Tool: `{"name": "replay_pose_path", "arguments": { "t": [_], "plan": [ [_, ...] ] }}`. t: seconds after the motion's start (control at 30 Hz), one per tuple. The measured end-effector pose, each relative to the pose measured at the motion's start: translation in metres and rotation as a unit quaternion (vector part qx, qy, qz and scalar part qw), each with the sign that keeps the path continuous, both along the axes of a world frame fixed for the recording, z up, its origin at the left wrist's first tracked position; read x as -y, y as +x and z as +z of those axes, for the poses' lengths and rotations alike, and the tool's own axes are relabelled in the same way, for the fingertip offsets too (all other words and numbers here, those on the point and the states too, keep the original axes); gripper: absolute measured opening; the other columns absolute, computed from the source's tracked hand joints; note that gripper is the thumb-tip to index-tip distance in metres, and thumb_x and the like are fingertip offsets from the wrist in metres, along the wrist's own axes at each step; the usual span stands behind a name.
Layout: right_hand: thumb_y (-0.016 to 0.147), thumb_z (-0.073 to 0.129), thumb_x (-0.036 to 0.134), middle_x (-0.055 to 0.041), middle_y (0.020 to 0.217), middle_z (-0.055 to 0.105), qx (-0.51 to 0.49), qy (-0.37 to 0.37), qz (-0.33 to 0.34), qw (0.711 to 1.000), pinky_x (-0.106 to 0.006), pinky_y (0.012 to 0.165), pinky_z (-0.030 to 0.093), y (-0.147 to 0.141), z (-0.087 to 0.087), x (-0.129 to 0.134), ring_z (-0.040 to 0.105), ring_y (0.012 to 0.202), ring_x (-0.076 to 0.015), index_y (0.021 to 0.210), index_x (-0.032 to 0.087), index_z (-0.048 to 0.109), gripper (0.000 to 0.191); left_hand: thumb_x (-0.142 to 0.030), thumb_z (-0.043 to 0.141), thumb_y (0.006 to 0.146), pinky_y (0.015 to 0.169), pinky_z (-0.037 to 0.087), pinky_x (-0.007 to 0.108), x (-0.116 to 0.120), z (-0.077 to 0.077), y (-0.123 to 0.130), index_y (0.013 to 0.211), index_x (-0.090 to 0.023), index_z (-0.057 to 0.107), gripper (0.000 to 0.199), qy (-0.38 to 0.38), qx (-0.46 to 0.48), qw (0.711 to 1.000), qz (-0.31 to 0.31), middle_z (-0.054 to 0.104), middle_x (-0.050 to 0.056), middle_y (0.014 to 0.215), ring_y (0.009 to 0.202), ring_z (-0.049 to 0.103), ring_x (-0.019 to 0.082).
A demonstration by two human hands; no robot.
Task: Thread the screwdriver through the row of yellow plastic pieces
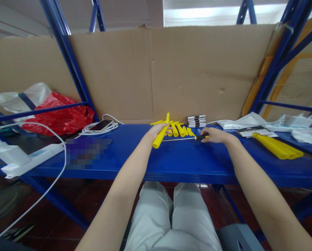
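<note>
My left hand (157, 130) is closed around a yellow plastic tube (160, 137), tilted with its wide round end toward me and its narrow end pointing up and away. My right hand (215, 135) grips the black and yellow handle of a long-shafted screwdriver (197, 137). Its thin metal shaft runs left, low over the blue shelf (187, 160), toward the tube. Whether the tip touches the tube cannot be made out. Just behind lie several more yellow pieces (180, 130) in a row, partly covered by my left hand.
A small stack of white-and-black packets (196, 121) stands against the cardboard wall (197, 69). Yellow tubes (278, 146) lie at the right. At the left are a phone (101, 125), a coiled white cable, a power strip (36, 160) and a red bag (62, 113). Blue posts (69, 59) rise on both sides.
</note>
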State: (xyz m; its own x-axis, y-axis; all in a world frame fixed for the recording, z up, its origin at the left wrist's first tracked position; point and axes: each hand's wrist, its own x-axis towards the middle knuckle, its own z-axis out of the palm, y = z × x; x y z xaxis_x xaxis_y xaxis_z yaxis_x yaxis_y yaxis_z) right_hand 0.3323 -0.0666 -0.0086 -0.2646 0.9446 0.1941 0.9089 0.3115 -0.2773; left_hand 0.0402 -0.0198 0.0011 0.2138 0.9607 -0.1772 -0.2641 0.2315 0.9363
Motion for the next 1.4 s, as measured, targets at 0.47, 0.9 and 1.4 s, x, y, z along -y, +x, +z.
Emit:
{"name": "replay_pose_path", "arguments": {
  "t": [0.47,0.9,1.4],
  "plan": [
    [0.068,0.071,0.027,-0.0047,0.093,0.074,-0.002,0.116,-0.052,0.992,-0.038,0.085,0.051,0.005,0.002,-0.003,0.067,0.090,-0.0271,0.088,0.026,0.067,0.020,-0.025,0.049,0.100,0.032,0.032,0.018,0.001,0.006,-0.012,0.125,-0.012,0.063,0.032,-0.018,0.046,0.999,0.005,0.076,0.015,0.092,0.041,0.052,0.009],
    [0.067,0.071,0.027,-0.0067,0.103,0.075,-0.046,0.131,-0.076,0.987,-0.042,0.092,0.050,0.013,0.006,0.001,0.068,0.100,-0.0305,0.090,0.026,0.065,0.024,-0.016,0.066,0.092,0.044,0.041,0.016,0.003,0.004,-0.008,0.124,-0.017,0.057,0.033,0.105,0.026,0.982,0.156,0.079,0.008,0.092,0.043,0.057,0.007],
    [0.069,0.073,0.031,-0.0057,0.102,0.075,-0.040,0.147,-0.127,0.980,-0.042,0.087,0.050,0.023,0.006,0.000,0.068,0.099,-0.0317,0.095,0.028,0.069,0.026,-0.005,0.072,0.079,0.048,0.045,0.020,-0.008,0.001,-0.012,0.091,-0.012,0.072,0.014,0.070,-0.070,0.975,0.200,0.058,-0.002,0.051,0.042,0.053,0.010]
  ]
}}
